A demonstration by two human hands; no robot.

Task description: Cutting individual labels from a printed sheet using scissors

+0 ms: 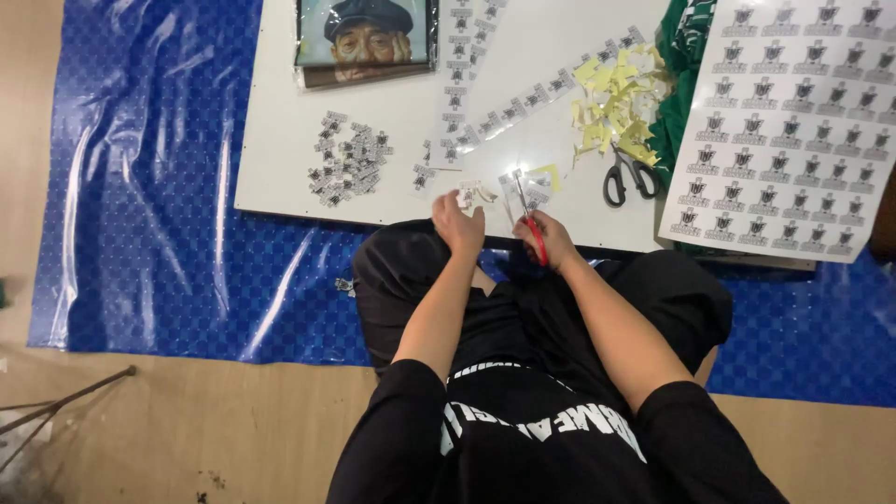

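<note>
Scissors (528, 213) with red handles gripped in your right hand (553, 238), your left hand (458, 224) pinching a small sticker (467, 195) at the table (280, 140) edge, cut sticker pile (349, 170) left, black scissors (628, 175) right.

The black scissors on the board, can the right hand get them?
Probably yes: the black scissors lie just past the right hand with nothing between, but it already holds red scissors.

Right hand (553, 238) grips red scissors (532, 224); left hand (458, 222) pinches sticker (467, 197).
</note>
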